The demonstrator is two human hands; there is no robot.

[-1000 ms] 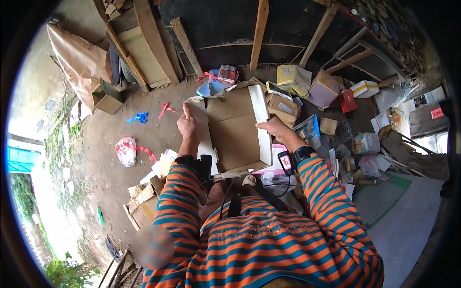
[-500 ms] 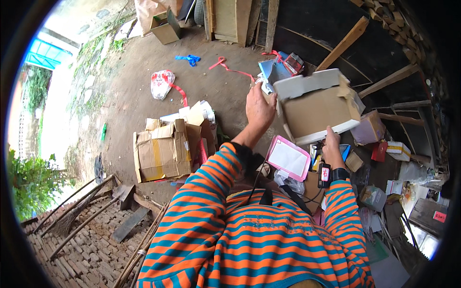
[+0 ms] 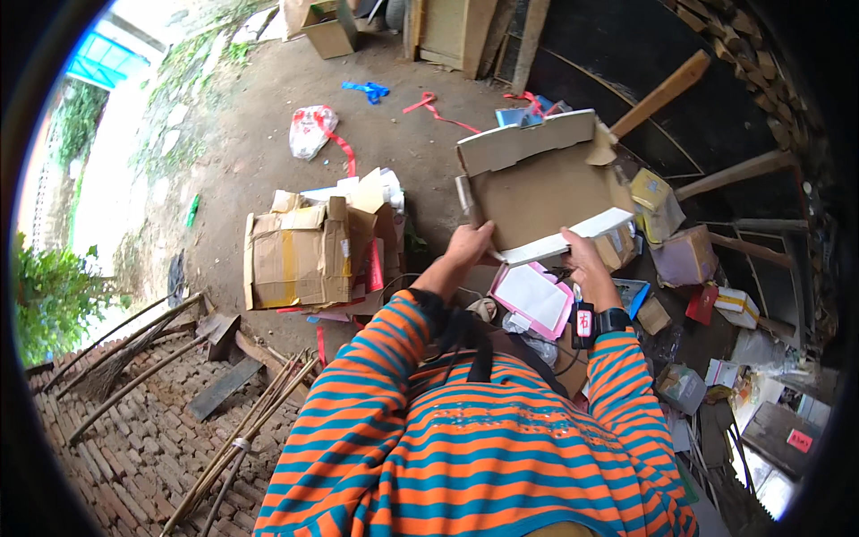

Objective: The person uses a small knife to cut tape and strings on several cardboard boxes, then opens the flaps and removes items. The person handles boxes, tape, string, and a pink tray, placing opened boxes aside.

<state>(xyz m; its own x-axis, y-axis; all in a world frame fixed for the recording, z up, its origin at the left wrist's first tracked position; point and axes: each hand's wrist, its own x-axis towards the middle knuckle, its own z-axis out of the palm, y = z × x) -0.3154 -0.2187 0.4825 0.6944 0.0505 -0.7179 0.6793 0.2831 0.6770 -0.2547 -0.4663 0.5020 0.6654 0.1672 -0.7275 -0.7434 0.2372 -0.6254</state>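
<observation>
In front of me is a shallow open cardboard box (image 3: 541, 201), brown inside with white outer walls and loose, torn-looking flaps. My left hand (image 3: 465, 251) is closed on its near left corner. The thumb and fingers of my right hand (image 3: 586, 259) pinch the white near wall further right. Below the box, between my forearms, lies a pink-rimmed tray or lid (image 3: 534, 300) with a white panel. To the left of my left forearm stands a stack of flattened brown cartons (image 3: 300, 255) with yellow tape and some white sheets.
A white plastic bag (image 3: 311, 132) with red ribbon, a blue strip (image 3: 365, 91) and an open carton (image 3: 328, 29) lie on the dirt floor ahead. Small boxes, such as a purple one (image 3: 684, 255), clutter the right. Stacked bricks (image 3: 125, 456) and poles (image 3: 224, 465) are at lower left.
My left hand has come down and nearer from beside the box and now grips its near left corner. The box has shifted left and tilted. My right hand still holds the near wall.
</observation>
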